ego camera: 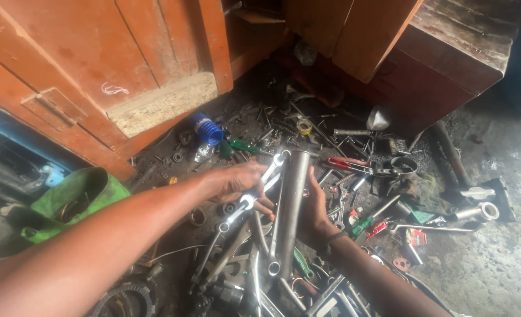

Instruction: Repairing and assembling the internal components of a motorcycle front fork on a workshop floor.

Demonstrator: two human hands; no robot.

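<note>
Your left hand (237,181) is closed around a bright combination spanner (254,191), gripping mid-shaft, ring end pointing up toward the wooden door. Your right hand (314,211) is wrapped around a grey metal tube (290,205), fingers behind it, thumb side facing you; the tube stands nearly upright, slightly tilted, its lower end with a small ring fitting down in the tool pile (254,276). Spanner and tube sit just beside each other, the spanner crossing close to the tube's left edge; contact can't be confirmed.

Step looks like picking and sorting: both items are lifted out of the heap and held above it. Next move likely calls for keeping the tube steady with the right while lining the spanner onto a fitting, or setting one down clear of the loose parts. Watch the clutter underneath, easy to snag.

Outward: floor (495,258) is dark, greasy concrete, covered in spanners, rods, washers. Red-handled pliers (345,164) lie just right of the tube top. A green-handled screwdriver (243,145) and a blue ribbed rubber boot (207,129) lie near the door foot. Yellow tape roll (304,125) further back. Small red-and-white blister packs (416,237) lie right, near a white tube piece (478,211); print too small to tell. Green bag (75,196) at left. Orange wooden door (96,64) carries a pale bare patch and a small white scribble.
</note>
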